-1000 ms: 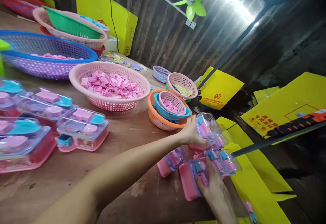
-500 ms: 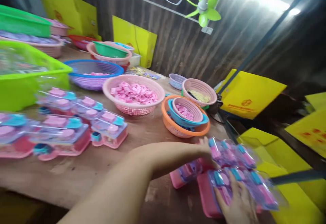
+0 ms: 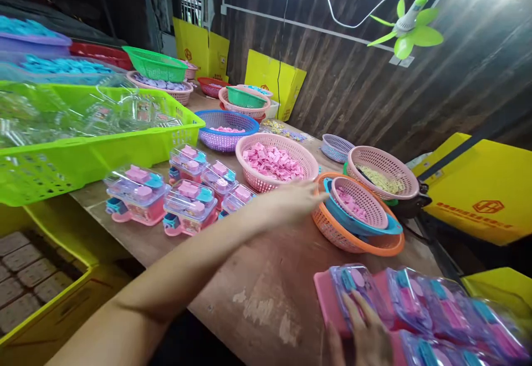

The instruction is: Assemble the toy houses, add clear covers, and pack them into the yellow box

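Note:
My left hand (image 3: 297,199), slightly blurred, reaches across the table with fingers stretched out and nothing seen in them. It hovers near the orange basket (image 3: 332,232) and the pink basket (image 3: 257,180) of pink pieces. My right hand (image 3: 363,330) has its fingers apart, resting on the clear lid of a pink toy case (image 3: 326,305) at lower right. More such cases (image 3: 415,299), with blue clasps and pink handles, sit in rows beside it. Left of centre stands a group of similar cases (image 3: 189,208) with blue cups in front.
A lime-green crate (image 3: 103,152) of clear plastic parts stands at left. Behind are a blue-purple basket (image 3: 228,141), a pink basket (image 3: 382,158) with cream pieces and a green basket (image 3: 155,66). Yellow cartons (image 3: 477,188) flank the table; a green fan (image 3: 407,25) hangs above.
My left hand has left the cases at right and swung left toward the baskets. My right hand stays among the right-hand cases. The view has turned left.

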A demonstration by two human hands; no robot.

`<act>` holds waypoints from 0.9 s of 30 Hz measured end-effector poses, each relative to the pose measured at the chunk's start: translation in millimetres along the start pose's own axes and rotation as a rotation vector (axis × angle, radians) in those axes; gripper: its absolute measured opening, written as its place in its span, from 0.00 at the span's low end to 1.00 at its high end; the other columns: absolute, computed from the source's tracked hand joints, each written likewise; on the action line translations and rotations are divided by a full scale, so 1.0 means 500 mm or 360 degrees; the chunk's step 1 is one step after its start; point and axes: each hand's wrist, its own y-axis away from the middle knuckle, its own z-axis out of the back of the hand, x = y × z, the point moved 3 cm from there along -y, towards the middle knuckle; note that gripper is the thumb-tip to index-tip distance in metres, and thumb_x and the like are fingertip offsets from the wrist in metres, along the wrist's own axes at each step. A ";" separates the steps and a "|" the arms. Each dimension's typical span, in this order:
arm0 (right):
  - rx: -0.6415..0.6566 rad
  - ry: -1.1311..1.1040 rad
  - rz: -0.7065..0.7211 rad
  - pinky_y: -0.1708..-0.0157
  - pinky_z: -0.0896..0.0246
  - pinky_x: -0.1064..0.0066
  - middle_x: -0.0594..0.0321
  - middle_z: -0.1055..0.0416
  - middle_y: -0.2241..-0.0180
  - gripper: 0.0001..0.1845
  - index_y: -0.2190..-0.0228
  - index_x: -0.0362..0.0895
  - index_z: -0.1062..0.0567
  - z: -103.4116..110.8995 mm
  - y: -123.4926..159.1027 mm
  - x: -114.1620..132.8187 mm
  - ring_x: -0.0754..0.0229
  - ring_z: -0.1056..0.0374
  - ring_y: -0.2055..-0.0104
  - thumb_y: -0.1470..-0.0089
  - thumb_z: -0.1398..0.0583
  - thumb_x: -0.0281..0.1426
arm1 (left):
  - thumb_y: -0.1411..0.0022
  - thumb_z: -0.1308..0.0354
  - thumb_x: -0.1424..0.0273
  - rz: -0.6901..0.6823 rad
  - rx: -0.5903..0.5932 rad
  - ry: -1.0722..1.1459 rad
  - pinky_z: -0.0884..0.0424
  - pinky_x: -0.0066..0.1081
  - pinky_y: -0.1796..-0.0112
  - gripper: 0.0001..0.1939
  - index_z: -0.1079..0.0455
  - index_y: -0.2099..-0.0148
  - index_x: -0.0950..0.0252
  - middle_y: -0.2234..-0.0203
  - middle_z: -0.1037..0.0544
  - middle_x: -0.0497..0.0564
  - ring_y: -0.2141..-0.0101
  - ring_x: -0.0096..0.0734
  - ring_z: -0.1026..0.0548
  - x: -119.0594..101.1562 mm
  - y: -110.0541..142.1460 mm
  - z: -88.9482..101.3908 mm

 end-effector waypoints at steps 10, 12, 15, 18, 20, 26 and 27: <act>0.0521 -0.0551 -0.0289 0.51 0.40 0.57 0.53 0.40 0.46 0.28 0.42 0.46 0.46 -0.085 -0.121 0.195 0.53 0.41 0.47 0.43 0.47 0.35 | 0.45 0.43 0.60 0.0862 0.0033 -0.0609 0.33 0.46 0.59 0.36 0.44 0.40 0.76 0.55 0.30 0.69 0.54 0.59 0.33 0.106 0.227 -0.079; 0.0443 -0.0072 -0.0315 0.48 0.48 0.47 0.51 0.43 0.43 0.27 0.44 0.47 0.41 -0.066 -0.124 0.138 0.46 0.47 0.43 0.45 0.45 0.36 | 0.48 0.42 0.52 0.0923 0.0094 -0.0379 0.32 0.45 0.59 0.46 0.50 0.37 0.79 0.50 0.34 0.72 0.55 0.59 0.31 0.081 0.248 -0.093; 0.0594 0.0473 -0.0426 0.50 0.48 0.45 0.50 0.48 0.41 0.29 0.44 0.49 0.39 -0.036 -0.111 0.021 0.41 0.48 0.43 0.48 0.43 0.38 | 0.53 0.40 0.49 0.0769 0.0254 0.0148 0.32 0.43 0.56 0.55 0.61 0.34 0.71 0.40 0.47 0.71 0.51 0.57 0.32 0.085 0.282 -0.106; 0.0829 0.0643 -0.0458 0.54 0.42 0.51 0.51 0.47 0.41 0.33 0.42 0.51 0.43 -0.034 -0.100 -0.075 0.43 0.43 0.45 0.49 0.43 0.38 | 0.56 0.36 0.51 0.0407 0.0204 0.0608 0.41 0.44 0.46 0.57 0.65 0.33 0.60 0.36 0.57 0.61 0.40 0.54 0.47 0.114 0.299 -0.119; 0.0848 0.0722 -0.0532 0.56 0.41 0.51 0.50 0.47 0.41 0.34 0.42 0.49 0.44 -0.046 -0.104 -0.116 0.42 0.41 0.47 0.50 0.43 0.39 | 0.55 0.35 0.56 0.0295 0.0116 0.0842 0.46 0.44 0.43 0.56 0.68 0.33 0.57 0.35 0.57 0.58 0.38 0.50 0.53 0.126 0.298 -0.139; 0.0554 0.0565 -0.0633 0.51 0.47 0.43 0.43 0.44 0.44 0.32 0.44 0.41 0.40 -0.064 -0.164 -0.094 0.39 0.47 0.44 0.48 0.45 0.41 | 0.59 0.32 0.63 0.0368 -0.0393 0.1126 0.47 0.44 0.42 0.59 0.67 0.34 0.58 0.40 0.51 0.58 0.40 0.46 0.48 0.043 0.269 -0.252; 0.0490 0.0410 -0.0605 0.49 0.48 0.44 0.43 0.44 0.44 0.32 0.43 0.41 0.42 -0.055 -0.173 -0.063 0.41 0.48 0.43 0.46 0.46 0.41 | 0.61 0.31 0.62 0.0443 -0.0479 0.1118 0.48 0.47 0.42 0.61 0.68 0.34 0.58 0.40 0.51 0.59 0.40 0.48 0.49 0.021 0.265 -0.274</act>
